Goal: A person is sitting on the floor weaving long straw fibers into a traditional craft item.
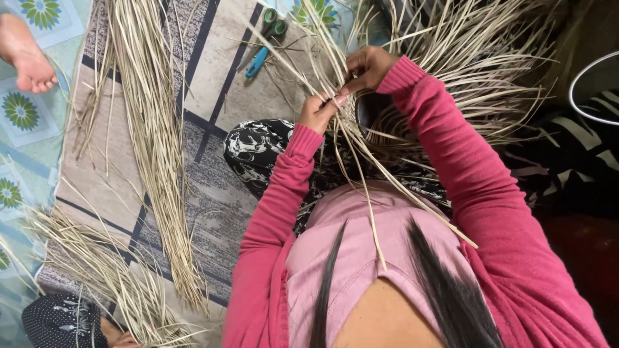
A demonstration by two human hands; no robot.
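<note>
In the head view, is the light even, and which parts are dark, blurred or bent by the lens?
Head view: soft, even light on the mat and straw bundle, no glare; the right edge falls into dark shadow; the left hand and right hand on the straw weave are sharp enough; the chest close to the lens looks soft and stretched.

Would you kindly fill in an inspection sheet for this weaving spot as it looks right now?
Surface: patterned grey and beige floor mat, partly covered.
Job's things: half-woven piece of pale dry straw strips, loose ends fanning outward, resting over the lap.
Clutter: long bundle of pale straw on the mat; second heap lower left; green-and-blue-handled scissors lying flat.
Grippers: left hand and right hand both pinch strips at the woven edge.
Cables: nothing seen.
Surroundings: another person's bare foot upper left; white hoop at right.
</note>
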